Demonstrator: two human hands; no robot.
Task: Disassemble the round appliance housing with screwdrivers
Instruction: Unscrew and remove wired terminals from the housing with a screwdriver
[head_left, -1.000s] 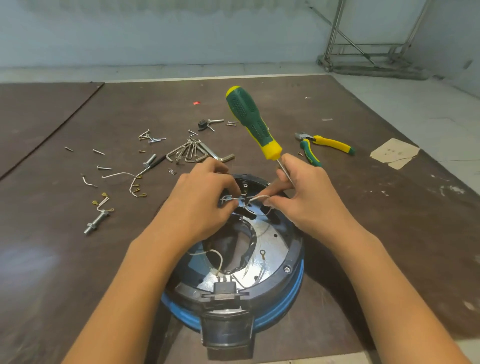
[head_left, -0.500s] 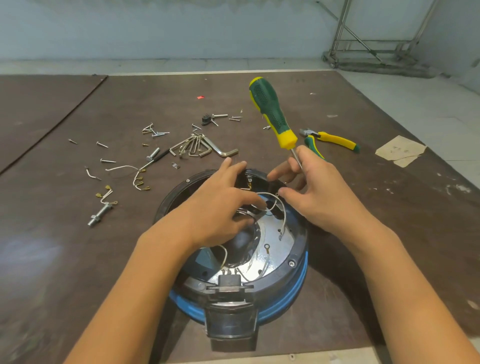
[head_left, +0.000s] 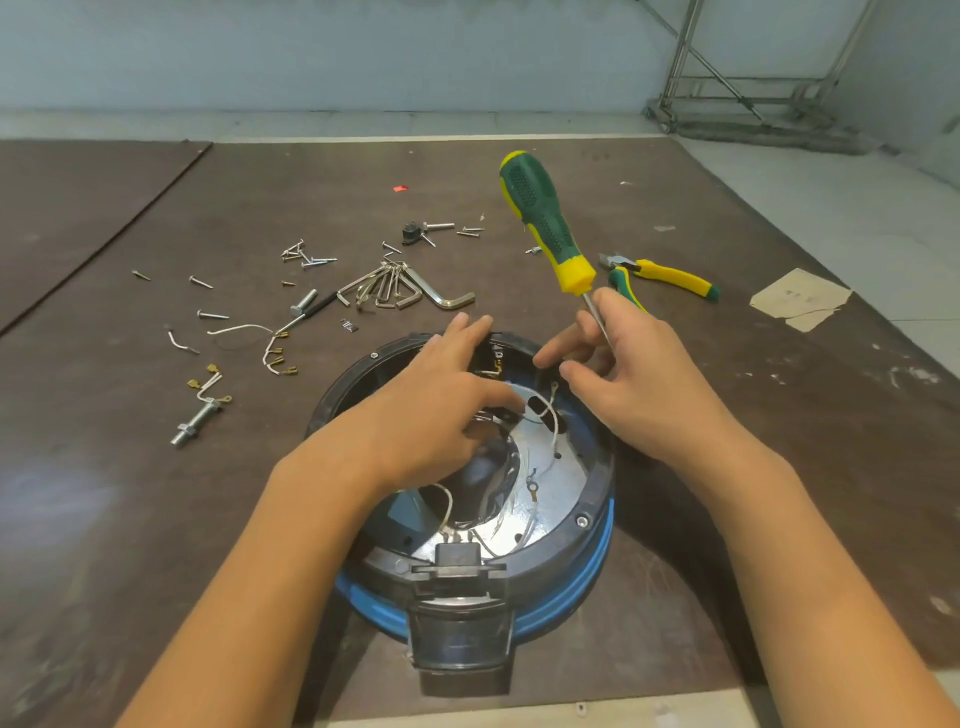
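The round appliance housing, black with a blue band and a shiny metal plate inside, lies open-side up near the table's front edge. Loose white wires with ring terminals trail across the plate. My left hand reaches into the housing, fingers stretched toward the far rim, thumb down by the wires. My right hand hovers over the far right rim and holds the green and yellow screwdriver by its metal shaft, handle pointing up and away.
Yellow and green pliers lie behind my right hand. A bunch of hex keys, several loose screws, cut wires with terminals and a bolt are scattered at left. A cardboard scrap lies at right.
Both hands let go of the wires they pinched together inside the housing and drew apart. My left fingers stretched out toward the far rim; the screwdriver moved right with my right hand.
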